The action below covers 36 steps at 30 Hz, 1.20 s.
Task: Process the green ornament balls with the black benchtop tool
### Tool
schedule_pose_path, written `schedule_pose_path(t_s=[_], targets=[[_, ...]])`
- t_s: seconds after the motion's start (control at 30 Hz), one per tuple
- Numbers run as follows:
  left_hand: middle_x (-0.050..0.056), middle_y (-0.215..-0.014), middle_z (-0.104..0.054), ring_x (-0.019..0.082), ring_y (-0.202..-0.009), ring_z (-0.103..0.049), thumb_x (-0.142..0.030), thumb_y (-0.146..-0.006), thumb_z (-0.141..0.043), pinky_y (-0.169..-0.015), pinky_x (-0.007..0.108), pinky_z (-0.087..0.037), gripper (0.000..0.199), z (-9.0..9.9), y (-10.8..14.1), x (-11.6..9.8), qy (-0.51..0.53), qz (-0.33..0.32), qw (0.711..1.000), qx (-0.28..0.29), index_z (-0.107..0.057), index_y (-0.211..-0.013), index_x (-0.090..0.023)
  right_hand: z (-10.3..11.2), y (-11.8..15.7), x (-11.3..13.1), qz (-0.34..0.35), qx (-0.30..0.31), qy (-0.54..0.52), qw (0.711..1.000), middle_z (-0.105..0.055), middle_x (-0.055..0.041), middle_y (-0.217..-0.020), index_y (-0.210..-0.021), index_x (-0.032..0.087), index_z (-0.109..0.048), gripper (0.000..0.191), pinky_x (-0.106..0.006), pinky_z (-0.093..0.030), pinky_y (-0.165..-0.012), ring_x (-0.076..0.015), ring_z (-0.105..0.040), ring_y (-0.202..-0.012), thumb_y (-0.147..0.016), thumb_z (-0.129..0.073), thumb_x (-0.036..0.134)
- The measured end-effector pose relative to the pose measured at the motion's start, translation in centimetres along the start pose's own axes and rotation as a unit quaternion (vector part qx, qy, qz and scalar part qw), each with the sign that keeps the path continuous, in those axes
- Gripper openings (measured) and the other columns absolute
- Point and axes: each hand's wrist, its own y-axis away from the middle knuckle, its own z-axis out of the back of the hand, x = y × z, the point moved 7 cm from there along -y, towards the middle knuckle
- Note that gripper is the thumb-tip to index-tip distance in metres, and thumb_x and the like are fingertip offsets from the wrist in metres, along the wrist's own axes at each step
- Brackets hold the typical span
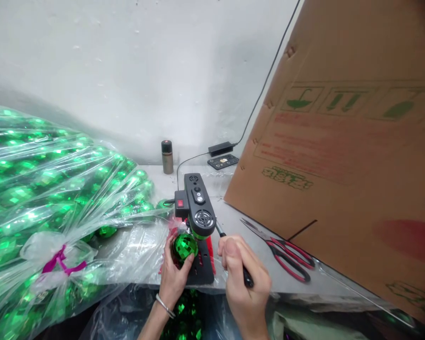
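A big white wall [127,71] is at the back. A brown box [340,141] leans in on the R side, w/ green and red print. A huge clear bag [49,179] full of shiny green balls fills the L side, tied w/ a pink ribbon [61,261]. The table [230,212] is pale gray. A black machine [200,203] stands in the middle, w/ a red switch on its side. Scissors [290,257] w/ red & black grips lie by the box. The R hand [246,274] is clenched round a black handle [248,278] next to the machine. The L hand [175,274] grasps one green ball [185,248] b/w thumb & fingers, just by the machine's round front end. A phone [223,162] lies near the wall, w/ a black power brick [221,149] just behind it. A small bottle [167,158] stands to their L.
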Motion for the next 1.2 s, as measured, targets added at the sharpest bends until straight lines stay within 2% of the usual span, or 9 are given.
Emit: schedule_pose_path(t_s=[0.07, 0.1, 0.27, 0.47, 0.63, 0.8, 1.03, 1.2], targets=[[0.020, -0.163, -0.060, 0.041, -0.158, -0.051, -0.055, -0.091, -0.082, -0.135, 0.063, -0.036, 0.075, -0.3, 0.1, -0.3, -0.044, -0.055, 0.997, 0.010, -0.055, -0.152, -0.022, 0.1, 0.1, 0.1, 0.006, 0.006, 0.002, 1.000, -0.056, 0.0025, -0.072, -0.081, 0.023, -0.055, 0.032, -0.024, -0.045, -0.059, -0.0112, -0.055, -0.063, -0.110, -0.051, 0.009], [0.020, -0.162, -0.060, 0.042, -0.158, -0.051, -0.053, -0.091, -0.082, -0.135, 0.065, -0.035, 0.073, -0.4, 0.2, -0.3, -0.058, -0.076, 0.995, 0.016, -0.056, -0.152, -0.023, 0.1, 0.2, 0.1, 0.007, 0.010, 0.005, 1.000, -0.057, 0.0023, -0.073, -0.082, 0.023, -0.056, 0.032, -0.023, -0.045, -0.059, -0.0110, -0.056, -0.063, -0.110, -0.051, 0.008], [0.021, -0.150, -0.067, 0.045, -0.145, -0.063, -0.043, -0.085, -0.088, -0.125, 0.069, -0.047, 0.070, -0.9, 0.4, 0.8, -0.083, -0.128, 0.988, 0.023, -0.061, -0.145, -0.022, 0.1, 0.5, 0.2, 0.005, 0.022, 0.015, 1.000, -0.058, 0.0025, -0.075, -0.087, 0.023, -0.055, 0.028, -0.021, -0.045, -0.057, -0.0099, -0.056, -0.062, -0.109, -0.050, 0.007], [0.020, -0.147, -0.071, 0.044, -0.141, -0.067, -0.038, -0.077, -0.092, -0.122, 0.068, -0.052, 0.074, -2.1, 0.2, 1.5, -0.056, -0.129, 0.988, 0.063, -0.062, -0.143, -0.021, 0.2, 0.4, 0.3, 0.006, 0.017, 0.014, 1.000, -0.057, 0.0033, -0.075, -0.087, 0.024, -0.053, 0.029, -0.019, -0.046, -0.058, -0.0090, -0.056, -0.063, -0.111, -0.049, 0.008], [0.020, -0.145, -0.073, 0.045, -0.141, -0.068, -0.036, -0.071, -0.095, -0.122, 0.068, -0.052, 0.076, -2.5, -0.3, 1.8, -0.041, -0.108, 0.989, 0.088, -0.066, -0.140, -0.021, 0.2, 0.5, 0.2, 0.016, 0.009, 0.011, 1.000, -0.056, 0.0018, -0.073, -0.084, 0.023, -0.053, 0.031, -0.023, -0.045, -0.057, -0.0109, -0.056, -0.063, -0.110, -0.049, 0.007], [0.019, -0.146, -0.073, 0.046, -0.141, -0.068, -0.034, -0.069, -0.097, -0.121, 0.069, -0.053, 0.075, -2.6, -0.1, 2.1, -0.032, -0.122, 0.988, 0.085, -0.068, -0.137, -0.022, 0.3, 1.7, -0.7, 0.007, -0.008, 0.007, 1.000, -0.054, 0.0010, -0.071, -0.083, 0.023, -0.055, 0.031, -0.027, -0.044, -0.056, -0.0136, -0.056, -0.063, -0.109, -0.049, 0.007], [0.018, -0.149, -0.073, 0.044, -0.142, -0.069, -0.027, -0.069, -0.095, -0.121, 0.066, -0.055, 0.074, -2.8, 0.2, 1.8, -0.044, -0.131, 0.987, 0.088, -0.068, -0.138, -0.023, 0.6, 4.8, -3.1, -0.016, -0.050, -0.030, 0.998, -0.053, 0.0014, -0.071, -0.078, 0.022, -0.054, 0.034, -0.029, -0.041, -0.059, -0.0139, -0.056, -0.064, -0.109, -0.049, 0.007], [0.020, -0.153, -0.070, 0.045, -0.143, -0.068, -0.026, -0.070, -0.096, -0.121, 0.068, -0.054, 0.075, -2.7, 0.3, 2.0, -0.041, -0.134, 0.986, 0.092, -0.069, -0.140, -0.023, 0.5, 5.1, -3.3, -0.006, -0.070, -0.038, 0.997, -0.050, 0.0021, -0.067, -0.076, 0.022, -0.053, 0.036, -0.030, -0.040, -0.060, -0.0151, -0.057, -0.065, -0.109, -0.049, 0.008]])
